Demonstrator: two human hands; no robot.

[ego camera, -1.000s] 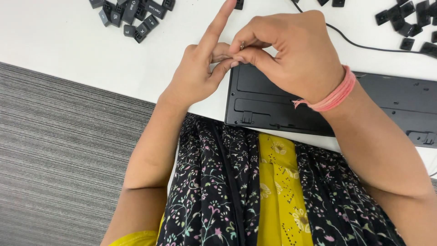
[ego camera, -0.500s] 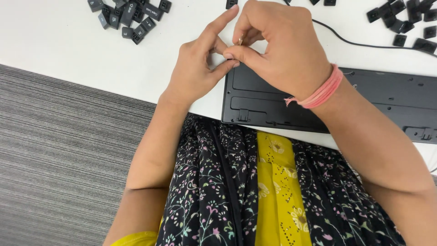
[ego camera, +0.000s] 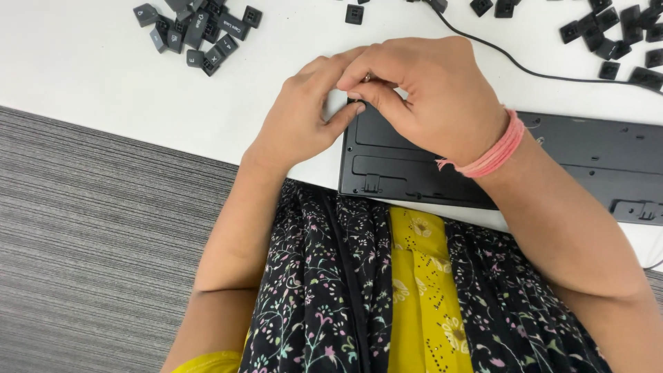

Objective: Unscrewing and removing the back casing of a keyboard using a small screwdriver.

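A black keyboard [ego camera: 552, 159] lies bottom side up on the white table [ego camera: 103, 83], close to its near edge. My left hand [ego camera: 304, 121] and my right hand [ego camera: 431, 97] meet over the keyboard's left far corner. Their fingertips pinch together around a small part [ego camera: 366, 77] that is almost fully hidden; I cannot tell what it is. My left thumb rests on the keyboard's corner. A pink band [ego camera: 492, 148] circles my right wrist.
A heap of loose dark keycaps [ego camera: 200, 31] lies at the far left, and several more keycaps [ego camera: 611, 34] are scattered at the far right. One keycap [ego camera: 354, 14] sits alone. A black cable [ego camera: 483, 48] runs across the table. Grey carpet [ego camera: 90, 228] is below.
Both hands have dropped from above the table toward the keyboard's corner. My left index finger, which pointed straight out, has curled in against the right hand's fingers.
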